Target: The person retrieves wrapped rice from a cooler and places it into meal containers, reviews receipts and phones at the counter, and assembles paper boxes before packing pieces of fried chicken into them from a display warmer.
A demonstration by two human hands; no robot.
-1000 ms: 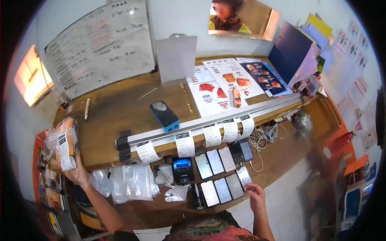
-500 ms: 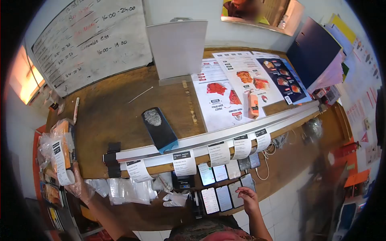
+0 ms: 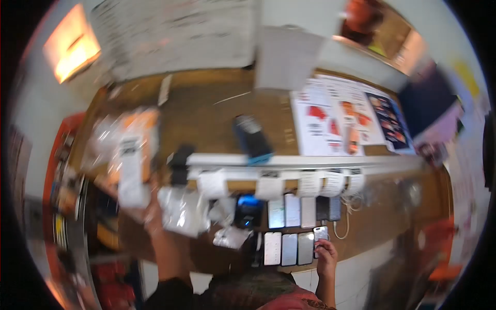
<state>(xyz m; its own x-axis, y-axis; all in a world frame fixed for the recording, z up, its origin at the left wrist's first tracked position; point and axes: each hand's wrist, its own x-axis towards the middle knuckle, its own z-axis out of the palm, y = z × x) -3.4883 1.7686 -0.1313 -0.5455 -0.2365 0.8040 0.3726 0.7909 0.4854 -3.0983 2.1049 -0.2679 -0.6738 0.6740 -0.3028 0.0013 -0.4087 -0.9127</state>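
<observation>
My left hand (image 3: 147,206), blurred and seemingly in a thin clear glove, is closed on the lower side of a clear plastic bag (image 3: 101,147) with an orange package (image 3: 142,126) inside. A long white receipt (image 3: 130,173) hangs down its front. My right hand (image 3: 326,252) has curled fingers at the lower end of a phone (image 3: 321,234); what they pinch, if anything, is too small to tell. Beside that phone lie a grey phone (image 3: 306,248) and a phone with a pale screen (image 3: 273,248).
Receipts (image 3: 270,186) hang from a metal rail (image 3: 310,161) along the shelf edge. Plastic bags (image 3: 183,212) and a black device with a blue light (image 3: 249,209) sit below. A dark blue-edged object (image 3: 252,139) and printed menus (image 3: 320,119) lie above. A person (image 3: 361,18) shows through the opening.
The view has swung left and blurred. My left hand and the bagged package have moved right, closer to the hanging receipts. My right hand remains by the phones. The black device's light now shows blue.
</observation>
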